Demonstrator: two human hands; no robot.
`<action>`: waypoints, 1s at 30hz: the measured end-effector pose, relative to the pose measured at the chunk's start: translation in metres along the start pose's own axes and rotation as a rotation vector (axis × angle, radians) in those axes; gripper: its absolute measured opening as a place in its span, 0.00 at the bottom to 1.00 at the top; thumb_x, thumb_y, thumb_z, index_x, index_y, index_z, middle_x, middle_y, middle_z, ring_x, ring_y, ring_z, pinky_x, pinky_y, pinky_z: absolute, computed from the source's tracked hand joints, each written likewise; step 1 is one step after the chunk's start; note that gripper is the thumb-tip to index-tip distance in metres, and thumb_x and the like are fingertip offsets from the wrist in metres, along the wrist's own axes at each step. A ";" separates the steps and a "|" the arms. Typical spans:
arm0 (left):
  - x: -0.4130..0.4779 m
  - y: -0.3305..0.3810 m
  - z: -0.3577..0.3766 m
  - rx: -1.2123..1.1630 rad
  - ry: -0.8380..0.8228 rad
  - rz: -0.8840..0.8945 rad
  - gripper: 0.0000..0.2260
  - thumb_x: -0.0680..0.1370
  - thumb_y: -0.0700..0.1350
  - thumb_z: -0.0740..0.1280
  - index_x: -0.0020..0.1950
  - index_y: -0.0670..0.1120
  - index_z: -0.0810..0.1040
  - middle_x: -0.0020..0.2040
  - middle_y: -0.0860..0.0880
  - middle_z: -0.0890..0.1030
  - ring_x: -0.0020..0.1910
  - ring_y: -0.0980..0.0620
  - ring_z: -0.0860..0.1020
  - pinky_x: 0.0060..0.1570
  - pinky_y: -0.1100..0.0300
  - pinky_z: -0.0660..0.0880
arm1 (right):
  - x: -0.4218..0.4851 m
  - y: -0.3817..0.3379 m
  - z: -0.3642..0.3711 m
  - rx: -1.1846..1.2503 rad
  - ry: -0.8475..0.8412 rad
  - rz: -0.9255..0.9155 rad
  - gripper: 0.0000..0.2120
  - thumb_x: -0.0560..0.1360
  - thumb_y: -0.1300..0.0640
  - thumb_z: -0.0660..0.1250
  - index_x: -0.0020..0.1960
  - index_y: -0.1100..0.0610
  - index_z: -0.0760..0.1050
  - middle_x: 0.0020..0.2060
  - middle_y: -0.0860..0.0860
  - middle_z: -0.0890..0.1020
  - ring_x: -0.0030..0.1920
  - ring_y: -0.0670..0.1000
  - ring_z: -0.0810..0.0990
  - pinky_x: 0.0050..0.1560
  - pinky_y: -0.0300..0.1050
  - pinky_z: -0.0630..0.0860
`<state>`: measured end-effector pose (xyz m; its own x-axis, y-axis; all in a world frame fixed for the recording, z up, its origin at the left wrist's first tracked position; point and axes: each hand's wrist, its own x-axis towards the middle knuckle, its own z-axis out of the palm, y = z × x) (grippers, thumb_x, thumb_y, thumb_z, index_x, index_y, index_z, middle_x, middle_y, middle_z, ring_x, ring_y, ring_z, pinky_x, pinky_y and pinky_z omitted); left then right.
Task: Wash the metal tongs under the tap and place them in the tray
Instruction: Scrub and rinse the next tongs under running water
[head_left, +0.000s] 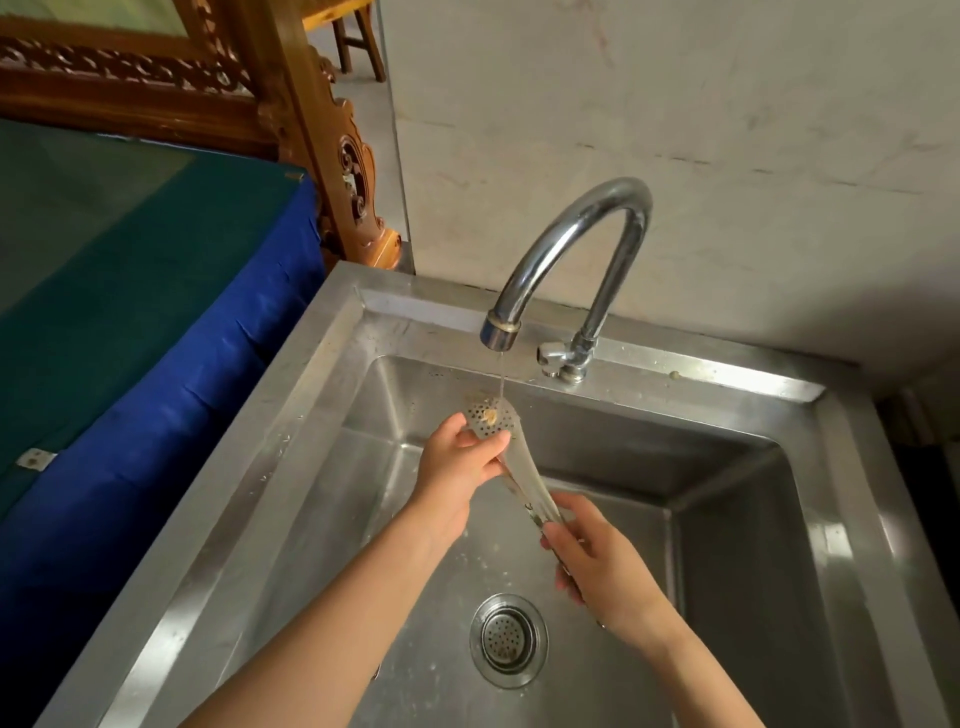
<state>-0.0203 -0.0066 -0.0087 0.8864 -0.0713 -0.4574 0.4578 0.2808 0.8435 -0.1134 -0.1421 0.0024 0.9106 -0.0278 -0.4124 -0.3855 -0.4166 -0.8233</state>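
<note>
A deep stainless steel sink (753, 519) fills most of the view, its basin spotted with water drops and its round perforated drain strainer (508, 639) set in the floor near the front. A curved chrome tap (576, 249) rises from the back rim and lets a thin stream of water fall from its spout. Held over the basin, the metal tongs (519, 478) slant from lower right up to upper left, their arms pressed close together and their wet steel dull and streaked. The broad perforated tip sits directly under the stream and carries a small yellowish bit of residue. The right hand (597, 566) is wrapped around the handle end, and the left hand (460, 457) pinches the tongs just below the perforated tip with thumb and fingers.
</note>
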 end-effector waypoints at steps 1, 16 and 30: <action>0.000 0.001 0.000 0.000 0.009 -0.005 0.06 0.73 0.32 0.67 0.47 0.42 0.77 0.42 0.47 0.82 0.44 0.49 0.81 0.41 0.59 0.81 | -0.001 0.001 0.001 -0.027 0.017 -0.023 0.10 0.78 0.56 0.58 0.58 0.47 0.71 0.42 0.57 0.79 0.28 0.44 0.73 0.30 0.34 0.69; 0.016 0.011 0.012 -0.076 0.119 -0.197 0.18 0.79 0.55 0.55 0.44 0.42 0.75 0.42 0.42 0.83 0.32 0.51 0.84 0.28 0.57 0.80 | -0.017 0.004 0.011 -0.254 0.313 -0.201 0.14 0.79 0.54 0.58 0.64 0.47 0.71 0.46 0.50 0.77 0.43 0.51 0.75 0.41 0.41 0.69; 0.018 -0.001 0.009 -0.137 0.037 -0.210 0.05 0.74 0.44 0.69 0.45 0.43 0.78 0.42 0.45 0.82 0.43 0.50 0.81 0.45 0.57 0.81 | -0.028 0.016 0.015 -0.245 0.276 -0.159 0.12 0.78 0.54 0.60 0.61 0.49 0.73 0.41 0.49 0.77 0.39 0.45 0.74 0.38 0.33 0.69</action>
<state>-0.0046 -0.0164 -0.0155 0.7687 -0.1078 -0.6304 0.6158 0.3909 0.6841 -0.1475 -0.1344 -0.0051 0.9747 -0.1746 -0.1396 -0.2200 -0.6386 -0.7374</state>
